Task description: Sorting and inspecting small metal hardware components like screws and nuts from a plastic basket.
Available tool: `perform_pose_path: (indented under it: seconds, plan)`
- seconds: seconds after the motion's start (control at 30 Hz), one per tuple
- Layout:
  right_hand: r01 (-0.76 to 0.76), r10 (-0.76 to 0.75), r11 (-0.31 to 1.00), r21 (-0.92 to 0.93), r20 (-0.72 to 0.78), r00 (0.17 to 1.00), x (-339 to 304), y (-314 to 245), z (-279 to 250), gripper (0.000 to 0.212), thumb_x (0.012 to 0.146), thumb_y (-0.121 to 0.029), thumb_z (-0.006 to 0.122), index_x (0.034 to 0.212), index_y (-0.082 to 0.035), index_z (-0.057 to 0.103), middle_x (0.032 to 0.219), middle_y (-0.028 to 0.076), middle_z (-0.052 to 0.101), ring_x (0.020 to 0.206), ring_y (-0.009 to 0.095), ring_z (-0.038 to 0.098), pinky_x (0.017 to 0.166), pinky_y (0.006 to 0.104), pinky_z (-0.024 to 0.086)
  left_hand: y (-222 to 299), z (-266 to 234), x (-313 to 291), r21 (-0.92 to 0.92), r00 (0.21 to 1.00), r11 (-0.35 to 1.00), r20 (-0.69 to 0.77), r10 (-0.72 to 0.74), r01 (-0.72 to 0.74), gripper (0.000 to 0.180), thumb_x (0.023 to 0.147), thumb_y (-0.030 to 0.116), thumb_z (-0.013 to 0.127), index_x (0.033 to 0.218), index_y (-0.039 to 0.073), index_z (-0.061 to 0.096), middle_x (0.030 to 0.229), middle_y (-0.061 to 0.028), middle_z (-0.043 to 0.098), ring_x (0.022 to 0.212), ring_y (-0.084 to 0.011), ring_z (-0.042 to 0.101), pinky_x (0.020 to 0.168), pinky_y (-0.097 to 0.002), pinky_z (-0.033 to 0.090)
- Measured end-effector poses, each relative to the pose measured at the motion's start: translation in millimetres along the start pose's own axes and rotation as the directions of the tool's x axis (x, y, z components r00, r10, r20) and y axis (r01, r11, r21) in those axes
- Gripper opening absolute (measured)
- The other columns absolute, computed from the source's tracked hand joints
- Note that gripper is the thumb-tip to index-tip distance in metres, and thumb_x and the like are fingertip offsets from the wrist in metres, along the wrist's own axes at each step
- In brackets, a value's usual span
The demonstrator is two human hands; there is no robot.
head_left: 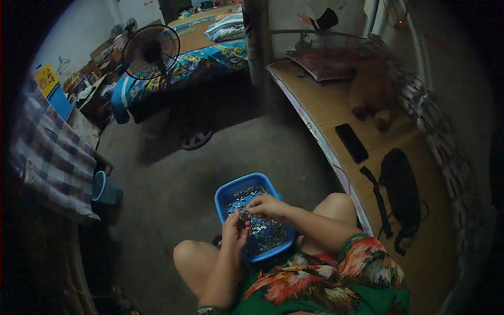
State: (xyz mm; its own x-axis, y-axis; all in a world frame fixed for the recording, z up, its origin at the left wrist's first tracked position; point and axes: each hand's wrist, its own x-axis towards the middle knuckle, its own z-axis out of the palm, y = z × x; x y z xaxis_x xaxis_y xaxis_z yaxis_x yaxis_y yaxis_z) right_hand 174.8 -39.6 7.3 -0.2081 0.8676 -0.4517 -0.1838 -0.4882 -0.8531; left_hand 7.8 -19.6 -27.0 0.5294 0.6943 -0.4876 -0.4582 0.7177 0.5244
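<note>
A blue plastic basket [269, 182] rests at my lap between my bare knees. Many small, shiny metal pieces [265, 236] lie spread across its bottom; their exact kind is too small to tell. My left hand [235, 231] is curled above the basket's left side, with what look like several of the metal pieces in its fingers. Over the basket's middle, my right hand [266, 207] pinches at the left fingertips, thumb and forefinger together. Whatever lies in that pinch is too small to make out. Both hands nearly touch each other.
To my right runs a wooden bench-like surface [325, 100] with a black phone [351, 143], a dark bag [400, 184] and a brown plush toy [373, 94]. A standing fan [151, 51] is ahead, before a bed [210, 55]. A bin [106, 189] stands left by a checked cloth [52, 149].
</note>
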Motion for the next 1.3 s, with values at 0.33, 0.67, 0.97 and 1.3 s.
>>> perform_pose_path:
  seconds: [0.33,0.67,0.97,1.3]
  plan:
    - [0.101,-0.106,0.989,-0.105,-0.045,0.993,2.4,2.7,5.2,0.015,0.075,-0.015,0.061,0.087,-0.005,0.058,0.071,-0.001,0.054,0.055,0.005,0.046,0.043,0.0176,0.033,2.5,6.9,-5.2,-0.017,0.998,1.0,0.057,0.01,-0.009,0.022,0.086,0.027,0.047,0.082,0.005,0.05,0.069,-0.0054,0.054,0.055,-0.0127,0.05,0.046,-0.022,0.041]
    - [0.295,-0.317,0.926,-0.236,-0.061,0.947,5.7,16.6,14.5,0.013,0.074,-0.008,0.062,0.085,-0.001,0.059,0.079,0.004,0.06,0.076,0.01,0.055,0.07,0.0244,0.044,1.0,6.8,-5.7,-0.095,0.999,0.995,-0.046,-0.025,0.02,0.019,0.084,0.025,0.051,0.081,0.006,0.051,0.068,-0.0052,0.053,0.056,-0.0139,0.05,0.048,-0.0226,0.043]
    - [0.384,-0.411,0.872,-0.304,-0.028,0.911,1.3,10.5,18.0,0.01,0.075,-0.008,0.06,0.082,-0.001,0.058,0.078,0.004,0.06,0.075,0.01,0.056,0.068,0.0239,0.045,0.5,2.7,-1.4,-0.159,0.996,0.984,0.051,-0.068,0.075,0.019,0.084,0.025,0.051,0.082,0.006,0.052,0.068,-0.005,0.054,0.055,-0.0134,0.05,0.049,-0.0221,0.043]
    - [0.318,-0.33,0.912,-0.259,-0.002,0.944,0.4,8.0,20.5,0.012,0.075,-0.008,0.06,0.084,-0.001,0.056,0.076,0.004,0.058,0.073,0.01,0.056,0.066,0.0241,0.045,-2.8,-8.1,1.5,-0.12,0.999,0.993,0.034,0.002,0.003,0.023,0.082,0.028,0.053,0.088,0.005,0.054,0.073,-0.0056,0.055,0.06,-0.0151,0.053,0.052,-0.024,0.046]
